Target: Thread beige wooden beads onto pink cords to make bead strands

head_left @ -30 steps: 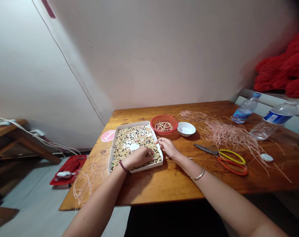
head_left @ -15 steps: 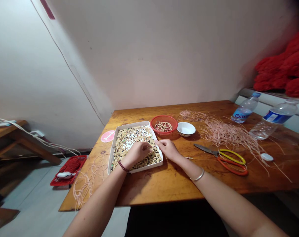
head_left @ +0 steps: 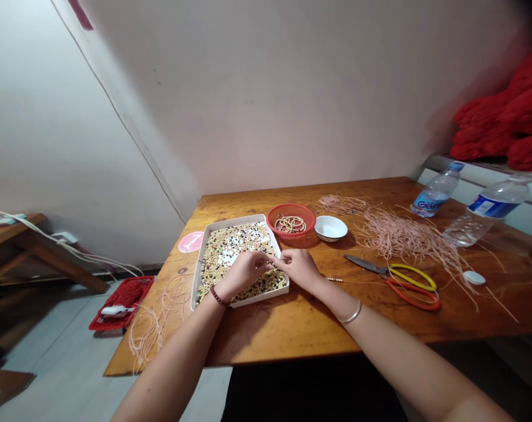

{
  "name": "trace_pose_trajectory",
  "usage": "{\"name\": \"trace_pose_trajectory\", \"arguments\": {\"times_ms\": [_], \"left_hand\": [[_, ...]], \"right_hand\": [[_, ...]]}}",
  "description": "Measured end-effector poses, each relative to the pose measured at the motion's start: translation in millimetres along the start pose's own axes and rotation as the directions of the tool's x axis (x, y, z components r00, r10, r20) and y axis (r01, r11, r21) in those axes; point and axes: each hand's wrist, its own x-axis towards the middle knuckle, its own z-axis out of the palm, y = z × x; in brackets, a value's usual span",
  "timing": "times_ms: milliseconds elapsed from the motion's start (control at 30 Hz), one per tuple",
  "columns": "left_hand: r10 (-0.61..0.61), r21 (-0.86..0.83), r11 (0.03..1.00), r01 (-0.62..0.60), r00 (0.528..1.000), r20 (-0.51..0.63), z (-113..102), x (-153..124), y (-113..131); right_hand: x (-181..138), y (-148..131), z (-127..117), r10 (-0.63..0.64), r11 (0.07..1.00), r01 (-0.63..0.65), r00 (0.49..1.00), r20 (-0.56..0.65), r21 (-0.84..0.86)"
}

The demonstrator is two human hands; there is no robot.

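Note:
Over a shallow white tray [head_left: 196,290] of small beads [head_left: 219,240], mostly tan with black and white ones, my two hands meet at the fingertips. My left hand [head_left: 247,271] is closed in a pinch; what it holds is too small to name. My right hand [head_left: 300,269] pinches a thin string at the tray's right edge. Several pale beads [head_left: 334,279] sit on this string, just right of my right hand. Behind the hands stand a red basket [head_left: 272,230] with strung beads in it and a white bowl [head_left: 331,225].
Scissors [head_left: 389,272] with yellow and orange handles lie at right, by a heap of pink strings [head_left: 406,234]. Two plastic bottles [head_left: 437,190] and a white cap [head_left: 474,278] are farther right. Loose strings [head_left: 146,334] hang at the left edge; a red crate [head_left: 134,293] is on the floor.
My right hand's fingertips have moved left and now touch or nearly touch those of my left hand. The rest stays where it was.

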Motion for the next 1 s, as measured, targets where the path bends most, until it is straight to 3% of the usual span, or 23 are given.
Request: {"name": "trace_pose_trajectory", "arguments": {"times_ms": [667, 1000], "left_hand": [[0.078, 0.065, 0.995, -0.079, 0.997, 0.026, 1.7, -0.7, -2.8], [0.105, -0.017, 0.994, -0.106, 0.993, -0.047, 3.6, -0.1, -1.4]], "right_hand": [[-0.2, -1.3, -0.8, -0.025, 0.999, 0.025, 1.0, -0.013, -0.034], [1.5, 0.4, -4.0, -0.056, 0.994, 0.048, 0.995, -0.083, -0.098]]}}
